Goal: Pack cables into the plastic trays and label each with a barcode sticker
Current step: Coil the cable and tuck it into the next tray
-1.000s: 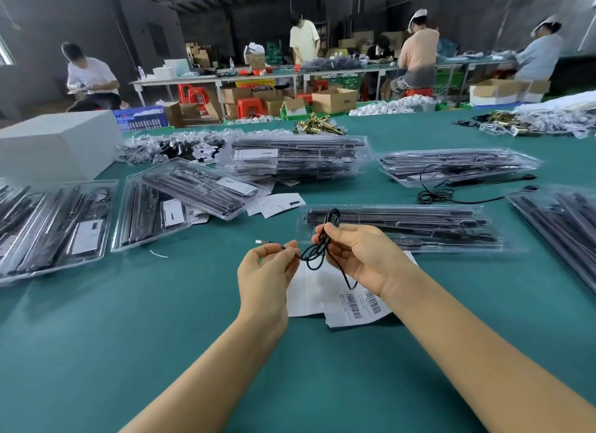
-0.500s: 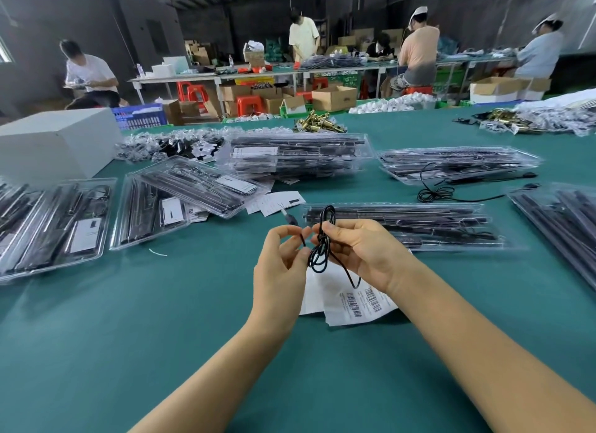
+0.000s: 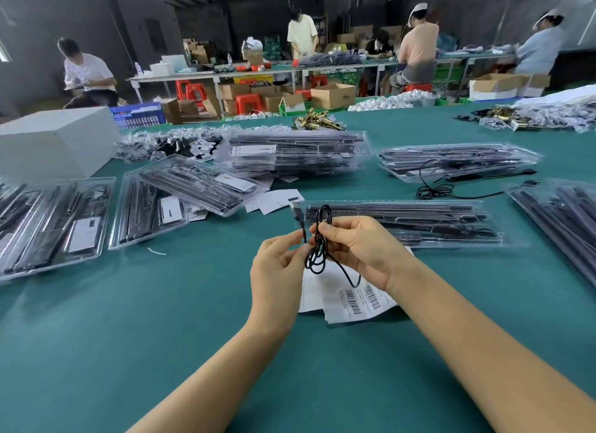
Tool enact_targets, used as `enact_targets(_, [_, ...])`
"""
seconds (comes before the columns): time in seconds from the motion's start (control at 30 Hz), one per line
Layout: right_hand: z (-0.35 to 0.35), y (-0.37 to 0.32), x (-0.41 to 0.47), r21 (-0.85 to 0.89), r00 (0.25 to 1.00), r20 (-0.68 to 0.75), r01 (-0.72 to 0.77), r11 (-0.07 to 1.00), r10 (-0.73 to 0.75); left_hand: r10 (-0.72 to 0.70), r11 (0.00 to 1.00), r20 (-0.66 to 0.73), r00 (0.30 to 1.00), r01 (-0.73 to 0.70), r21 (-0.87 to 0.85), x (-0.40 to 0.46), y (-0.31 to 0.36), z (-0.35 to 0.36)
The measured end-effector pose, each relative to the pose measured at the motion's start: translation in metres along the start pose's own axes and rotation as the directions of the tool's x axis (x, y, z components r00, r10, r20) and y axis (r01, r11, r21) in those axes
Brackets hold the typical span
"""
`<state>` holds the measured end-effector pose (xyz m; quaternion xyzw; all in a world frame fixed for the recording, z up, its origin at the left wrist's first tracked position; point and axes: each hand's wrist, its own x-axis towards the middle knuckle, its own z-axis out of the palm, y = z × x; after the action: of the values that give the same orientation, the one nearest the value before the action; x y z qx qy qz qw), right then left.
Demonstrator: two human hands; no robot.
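1. Right hand (image 3: 356, 250) pinches the coiled black cable (image 3: 317, 252) between thumb and fingers, holding the loops upright above the table (image 3: 129, 336).
2. Left hand (image 3: 279, 268) has closed in from the left since a second ago and now pinches the cable's free end just below the plug (image 3: 296, 212). That end lay out sideways then; now it stands up beside the coil, touching the right fingertips.
3. I judge the winding is nearly done: the loose tail is being brought to the bundle, so the cable is close to tray size. A short stretch still hangs under the right hand.
4. Barcode stickers (image 3: 358, 298) lie on the table directly under the hands, not yet used for this cable.
5. Nearest tray (image 3: 403, 223), just behind the hands, is clear plastic and holds long black bars and a coiled cable at its right end.
6. Trays at left (image 3: 51, 223) hold similar black parts with white labels; one tray (image 3: 196, 182) lies tilted across another.
7. Far stacks (image 3: 290, 153) are several trays deep; a loose cable (image 3: 432, 190) lies by the right-hand stack (image 3: 458, 158).
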<state>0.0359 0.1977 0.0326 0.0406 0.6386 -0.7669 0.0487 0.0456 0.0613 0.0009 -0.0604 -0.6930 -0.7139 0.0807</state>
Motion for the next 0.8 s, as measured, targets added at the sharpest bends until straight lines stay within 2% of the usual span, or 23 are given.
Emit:
enact_targets(0.33, [0.001,0.003,0.002,-0.007,1.0,-0.02,0.012,1.0,-0.013,-0.002,0.997,0.058,0.998,-0.002,0.079,0.002,-0.002,-0.002])
enact_targets(0.43, [0.002,0.004,0.001,-0.064,0.999,-0.019,0.044,0.997,-0.045,0.016,0.996,0.046,0.999,-0.02,0.089,0.0,0.0,0.0])
enact_targets(0.53, [0.004,0.007,0.002,-0.157,0.994,-0.028,0.102,0.982,-0.108,0.08,0.975,0.075,0.994,-0.094,0.204,0.0,-0.002,0.0])
enact_targets(0.67, [0.009,0.014,0.002,-0.269,0.977,-0.056,0.183,0.946,-0.205,0.219,0.887,0.118,0.969,-0.248,0.39,-0.001,-0.005,-0.001])
enact_targets(0.8, [0.012,0.019,0.001,-0.323,0.967,-0.071,0.209,0.923,-0.244,0.329,0.803,0.18,0.927,-0.375,0.463,-0.002,-0.004,0.0])
